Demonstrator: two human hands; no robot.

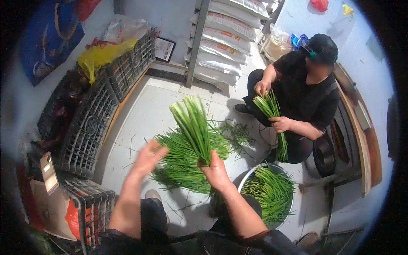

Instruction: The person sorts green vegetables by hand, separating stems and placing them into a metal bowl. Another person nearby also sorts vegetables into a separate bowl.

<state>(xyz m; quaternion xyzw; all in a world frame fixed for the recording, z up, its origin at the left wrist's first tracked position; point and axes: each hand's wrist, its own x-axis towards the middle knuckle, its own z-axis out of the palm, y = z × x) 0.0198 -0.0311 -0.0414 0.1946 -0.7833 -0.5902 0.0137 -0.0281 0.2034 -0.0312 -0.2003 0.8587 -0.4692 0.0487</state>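
- Right hand (215, 172): gripping chive bunch (193, 123) low down, tilted left; flat, smooth strands, pale ends up.
- Left hand (148, 158): fingers open, holding nothing, left of bunch.
- Chive pile (170, 170): thin, grassy, fanned over hard, pale floor tiles (140, 106).
- Round, pale-rimmed basin (245, 179): beside right forearm, loose chives (272, 191) heaped inside.
- Co-worker (304, 85): both hands on second bunch (268, 106).
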